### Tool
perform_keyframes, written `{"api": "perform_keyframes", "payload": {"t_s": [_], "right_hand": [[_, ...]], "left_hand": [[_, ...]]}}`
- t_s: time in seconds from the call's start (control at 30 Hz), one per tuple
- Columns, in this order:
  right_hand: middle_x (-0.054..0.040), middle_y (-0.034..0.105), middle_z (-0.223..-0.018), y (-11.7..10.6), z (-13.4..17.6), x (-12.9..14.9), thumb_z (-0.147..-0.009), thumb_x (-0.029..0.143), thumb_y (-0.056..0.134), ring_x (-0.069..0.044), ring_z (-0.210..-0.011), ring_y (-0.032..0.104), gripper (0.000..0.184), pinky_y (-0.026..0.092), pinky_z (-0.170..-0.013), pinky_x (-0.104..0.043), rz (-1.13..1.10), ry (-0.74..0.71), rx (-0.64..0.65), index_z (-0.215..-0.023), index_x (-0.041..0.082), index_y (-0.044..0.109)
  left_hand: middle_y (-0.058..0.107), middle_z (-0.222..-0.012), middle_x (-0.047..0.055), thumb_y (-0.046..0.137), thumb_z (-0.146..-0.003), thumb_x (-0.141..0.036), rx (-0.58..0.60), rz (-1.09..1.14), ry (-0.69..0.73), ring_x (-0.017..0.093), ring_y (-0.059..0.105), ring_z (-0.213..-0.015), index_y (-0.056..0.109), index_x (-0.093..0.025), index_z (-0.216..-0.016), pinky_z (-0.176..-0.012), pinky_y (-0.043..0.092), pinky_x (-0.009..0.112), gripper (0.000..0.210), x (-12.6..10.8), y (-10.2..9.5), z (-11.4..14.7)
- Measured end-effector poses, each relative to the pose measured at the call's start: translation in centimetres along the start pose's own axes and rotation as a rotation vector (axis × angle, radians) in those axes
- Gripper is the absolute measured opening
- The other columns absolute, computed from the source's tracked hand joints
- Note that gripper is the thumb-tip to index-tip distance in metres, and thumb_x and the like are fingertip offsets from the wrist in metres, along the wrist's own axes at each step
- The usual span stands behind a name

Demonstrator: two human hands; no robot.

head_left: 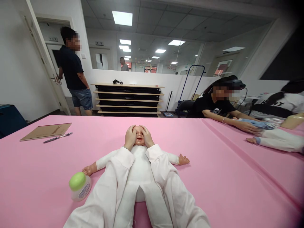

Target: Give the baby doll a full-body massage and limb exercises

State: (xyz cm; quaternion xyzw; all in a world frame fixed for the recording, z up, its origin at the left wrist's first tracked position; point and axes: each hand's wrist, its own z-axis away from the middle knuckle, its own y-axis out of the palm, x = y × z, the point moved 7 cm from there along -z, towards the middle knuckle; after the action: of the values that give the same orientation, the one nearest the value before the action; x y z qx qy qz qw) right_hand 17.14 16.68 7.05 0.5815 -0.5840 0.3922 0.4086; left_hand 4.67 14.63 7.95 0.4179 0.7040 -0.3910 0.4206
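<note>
Pale sleeves (102, 196) span the lower centre of the frame, partly hiding a white-bodied doll (141, 161) that lies face up, its head at mid-frame and its legs running to the bottom edge. Left hand (130, 137) and right hand (147, 136) cup either side of its face, open-handed; fingers of each look close together, pressure cannot be told. Green-lidded jar (80, 186) at lower left, just beside the doll. Notebook (46, 131) and pen (57, 138) at far left on pink cloth (213, 177). Co-worker (213, 107) seated at right of frame
</note>
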Motion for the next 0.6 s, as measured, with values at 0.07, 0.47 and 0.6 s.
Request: {"api": "perform_keyframes", "payload": {"t_s": [0.07, 0.47, 0.6], "right_hand": [[-0.0034, 0.057, -0.112, 0.05, 0.04, 0.05, -0.068, 0.028, 0.048, -0.019, -0.109, 0.048, 0.034, 0.033, -0.099, -0.032, 0.018, -0.031, 0.023, -0.099, 0.02, 0.058], [-0.0036, 0.056, -0.113, 0.01, 0.06, 0.11, -0.07, 0.026, 0.038, -0.018, -0.11, 0.048, 0.036, 0.034, -0.099, -0.031, 0.03, 0.02, 0.006, -0.098, 0.02, 0.059], [-0.0024, 0.059, -0.109, -0.19, 0.16, 0.42, -0.068, 0.021, 0.034, -0.017, -0.107, 0.049, 0.038, 0.036, -0.096, -0.031, 0.031, 0.061, -0.036, -0.094, 0.02, 0.061]], "left_hand": [[0.057, -0.117, 0.008, 0.044, -0.076, -0.02, 0.001, -0.029, 0.038, 0.02, 0.05, -0.111, 0.057, -0.017, -0.107, -0.097, 0.037, 0.031, 0.034, -0.16, 0.01, 0.04], [0.056, -0.118, 0.008, 0.044, -0.076, -0.02, 0.013, -0.051, 0.045, 0.02, 0.049, -0.112, 0.056, -0.017, -0.109, -0.097, 0.037, 0.033, 0.036, 0.08, 0.2, -0.08], [0.057, -0.118, 0.006, 0.034, -0.078, -0.015, -0.003, 0.01, -0.02, 0.018, 0.049, -0.112, 0.058, -0.018, -0.107, -0.097, 0.037, 0.031, 0.038, 0.2, 0.04, 0.01]]}}
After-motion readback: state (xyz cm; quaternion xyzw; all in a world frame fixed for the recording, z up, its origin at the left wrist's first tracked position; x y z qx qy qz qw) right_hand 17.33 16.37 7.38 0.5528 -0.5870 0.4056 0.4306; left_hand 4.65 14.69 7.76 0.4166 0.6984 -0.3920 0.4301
